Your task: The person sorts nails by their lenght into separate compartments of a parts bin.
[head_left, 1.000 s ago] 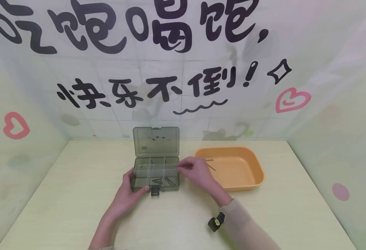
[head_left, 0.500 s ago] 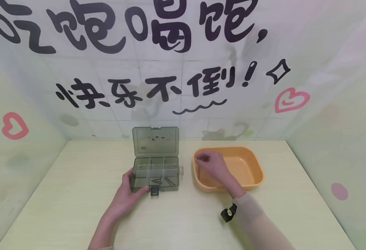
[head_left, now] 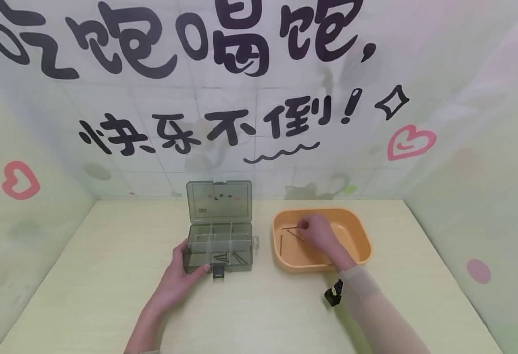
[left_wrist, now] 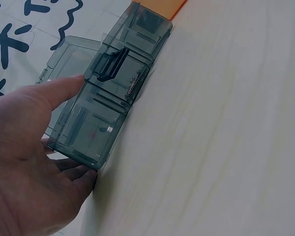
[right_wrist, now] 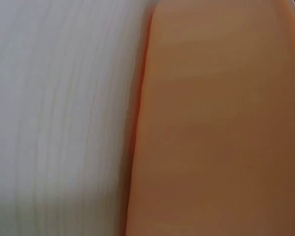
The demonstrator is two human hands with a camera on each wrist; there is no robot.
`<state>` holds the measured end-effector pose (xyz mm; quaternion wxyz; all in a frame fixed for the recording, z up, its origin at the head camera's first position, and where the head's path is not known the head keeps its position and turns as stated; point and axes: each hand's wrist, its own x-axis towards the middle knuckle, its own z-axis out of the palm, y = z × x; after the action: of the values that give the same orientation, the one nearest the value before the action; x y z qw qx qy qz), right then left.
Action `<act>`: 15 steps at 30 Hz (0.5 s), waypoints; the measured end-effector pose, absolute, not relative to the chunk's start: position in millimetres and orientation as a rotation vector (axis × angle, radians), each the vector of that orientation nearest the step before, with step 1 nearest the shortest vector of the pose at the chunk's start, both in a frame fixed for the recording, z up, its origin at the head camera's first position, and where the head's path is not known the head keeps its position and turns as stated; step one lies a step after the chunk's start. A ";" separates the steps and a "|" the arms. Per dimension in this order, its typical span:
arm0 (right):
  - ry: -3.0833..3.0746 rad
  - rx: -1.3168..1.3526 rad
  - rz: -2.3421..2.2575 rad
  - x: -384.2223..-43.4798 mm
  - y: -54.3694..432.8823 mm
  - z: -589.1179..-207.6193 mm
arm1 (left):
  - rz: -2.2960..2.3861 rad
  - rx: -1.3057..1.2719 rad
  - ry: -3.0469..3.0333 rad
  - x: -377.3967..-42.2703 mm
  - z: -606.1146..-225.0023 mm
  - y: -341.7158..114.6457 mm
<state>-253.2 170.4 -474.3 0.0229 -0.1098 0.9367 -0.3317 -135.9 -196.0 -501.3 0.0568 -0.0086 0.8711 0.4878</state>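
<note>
My left hand [head_left: 181, 278] grips a translucent grey-green compartment box [head_left: 198, 257] at its front left corner. The thumb lies on the front edge beside the dark clasp [head_left: 218, 271], and the other fingers wrap the side, as the left wrist view also shows of the box [left_wrist: 73, 140]. Screws [head_left: 239, 257] lie in the front middle and front right compartments. My right hand [head_left: 320, 233] reaches into the orange tray [head_left: 314, 268], fingertips pinching the end of a dark screw [head_left: 289, 228]. Two more screws [head_left: 281, 245] lie in the tray's left part. That hand is out of the right wrist view.
The box's lid [head_left: 220, 202] stands raised against the back wall, and a small side latch [head_left: 256, 242] sticks out on the right. Pale wooden table [head_left: 250, 314] surrounds box and tray. Printed walls [head_left: 462, 206] enclose it at the back and both sides.
My right hand has moved from the box's right side over to the orange tray, and farther right into it, fingertips now at a screw. The left hand keeps its hold on the box.
</note>
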 end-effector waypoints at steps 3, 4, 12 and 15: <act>2.885 -0.318 -1.001 -255.3 171.2 -474.0 | 1.483 -0.024 2.645 -136.3 -502.7 -196.5; 2.879 -0.324 -1.000 -256.1 171.2 -474.3 | 1.488 -0.023 2.645 -136.7 -503.2 -196.6; 2.824 -0.436 -1.044 -259.3 171.4 -482.7 | 1.470 -0.025 2.654 -135.8 -502.1 -195.9; 2.826 -0.434 -1.033 -259.5 170.2 -485.0 | 1.476 -0.027 2.651 -136.4 -502.6 -195.8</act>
<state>-259.5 170.2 -485.0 0.0510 -0.1426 0.9284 -0.3393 -136.4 -195.8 -502.6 0.0535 -0.0088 0.8725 0.4856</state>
